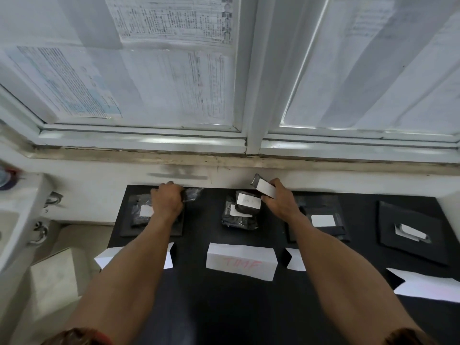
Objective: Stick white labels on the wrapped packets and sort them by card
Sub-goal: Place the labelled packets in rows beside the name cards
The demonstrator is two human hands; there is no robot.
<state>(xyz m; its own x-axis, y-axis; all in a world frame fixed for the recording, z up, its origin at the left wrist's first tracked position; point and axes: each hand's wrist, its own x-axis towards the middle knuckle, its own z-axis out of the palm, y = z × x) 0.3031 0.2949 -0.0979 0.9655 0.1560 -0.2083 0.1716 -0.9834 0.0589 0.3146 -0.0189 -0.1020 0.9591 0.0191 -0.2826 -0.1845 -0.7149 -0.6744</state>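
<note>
Each grip on one packet (264, 188)

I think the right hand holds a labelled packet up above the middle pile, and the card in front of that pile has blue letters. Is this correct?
Not quite. The letters on the card are red, not blue, as the head view shows. The rest holds: the right hand holds a labelled packet up above the middle pile.
</note>
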